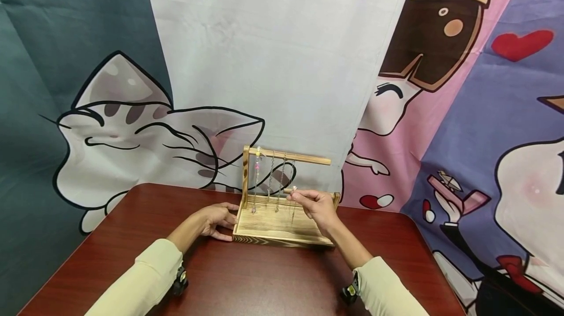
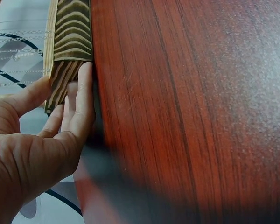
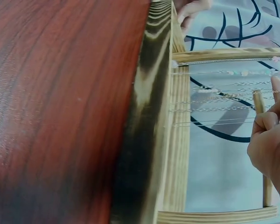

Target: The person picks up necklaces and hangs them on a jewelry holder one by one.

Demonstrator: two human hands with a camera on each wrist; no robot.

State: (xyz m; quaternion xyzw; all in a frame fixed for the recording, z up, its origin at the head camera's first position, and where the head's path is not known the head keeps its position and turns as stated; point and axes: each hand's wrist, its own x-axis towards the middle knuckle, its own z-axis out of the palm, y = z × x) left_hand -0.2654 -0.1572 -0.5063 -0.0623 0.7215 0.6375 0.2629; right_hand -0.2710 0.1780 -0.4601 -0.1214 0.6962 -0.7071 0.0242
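Note:
A wooden jewelry stand (image 1: 273, 228) with a shallow tray base stands on the table. My left hand (image 1: 216, 219) holds its left end, thumb and fingers against the tray's end wall (image 2: 67, 77) in the left wrist view. Several thin necklaces hang from the upper bar (image 1: 313, 159); the leftmost necklace (image 1: 257, 166) has pink and yellow beads. Over the tray, my right hand (image 1: 316, 207) pinches a thin chain necklace (image 1: 293, 214) near a small pale bead, its lower part dangling. The right wrist view places this hand (image 3: 273, 135) beside the lower bar (image 3: 259, 100), its fingertips partly cut off.
The reddish-brown table (image 1: 246, 282) extends in front and to both sides of the stand. Close behind it hangs a cloth backdrop (image 1: 273, 61) with cartoon animals. Dark wrist devices (image 1: 351, 290) sit at the pale sleeves (image 1: 387, 286).

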